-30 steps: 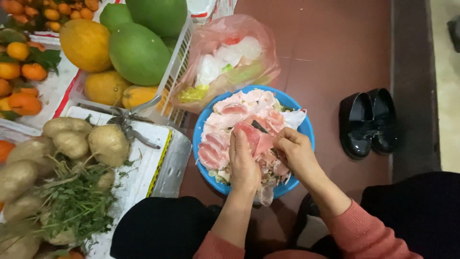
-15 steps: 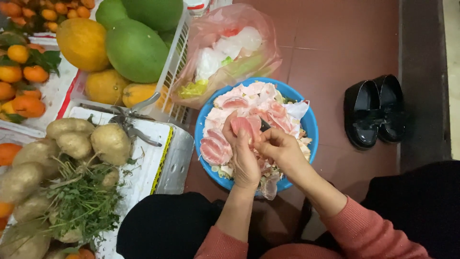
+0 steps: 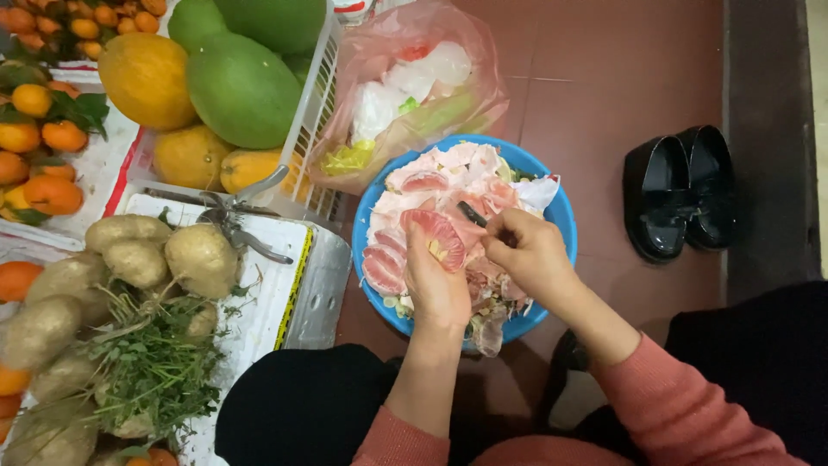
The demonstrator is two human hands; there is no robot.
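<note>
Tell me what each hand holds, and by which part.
The left hand grips a pink pomelo segment by its lower end. The right hand holds a small dark tool by its handle.

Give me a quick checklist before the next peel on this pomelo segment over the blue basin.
1. Left hand grips the pink pomelo segment: ok.
2. Right hand holds a small dark tool near the segment; whether it is a blade: cannot tell.
3. Segment sits over the blue basin, so scraps drop inside: ok.
4. Basin room: piled with peel and membrane, nearly full: not ok.
5. Left-hand fingers clear of the tool tip: cannot tell.
6. Black shoes stand apart from the basin: ok.
</note>
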